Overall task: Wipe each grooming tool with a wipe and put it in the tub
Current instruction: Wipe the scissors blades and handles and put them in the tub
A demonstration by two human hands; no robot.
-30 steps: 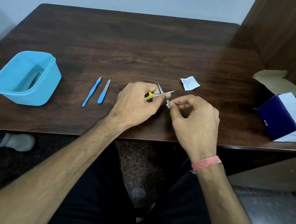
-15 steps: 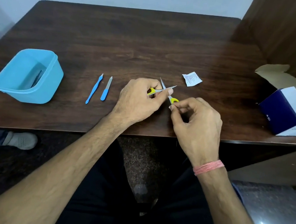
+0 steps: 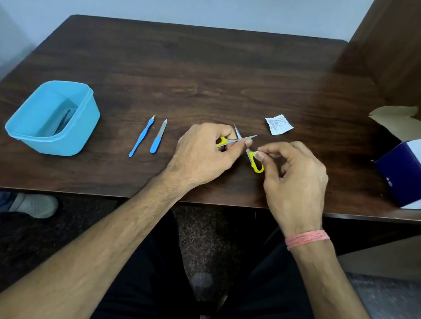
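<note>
Small scissors (image 3: 242, 140) with yellow handles are spread open above the table's front middle. My left hand (image 3: 202, 153) grips one yellow handle and the blade pivot. My right hand (image 3: 293, 173) pinches the other yellow handle (image 3: 257, 163) with thumb and forefinger; a bit of white wipe shows at those fingertips. A blue-handled cuticle tool (image 3: 142, 136) and a blue-handled nail file (image 3: 158, 137) lie side by side to the left. The light blue tub (image 3: 52, 116) stands at the far left with a tool inside.
A torn white wipe sachet (image 3: 278, 124) lies just beyond my hands. An open dark blue and white box (image 3: 415, 173) sits at the table's right edge, beside a wooden wall. Someone's shoe (image 3: 35, 204) is on the floor at the left.
The scissors have opened wider. My right hand has slid down from the blades to the lower yellow handle, which now shows. The view has shifted slightly.
</note>
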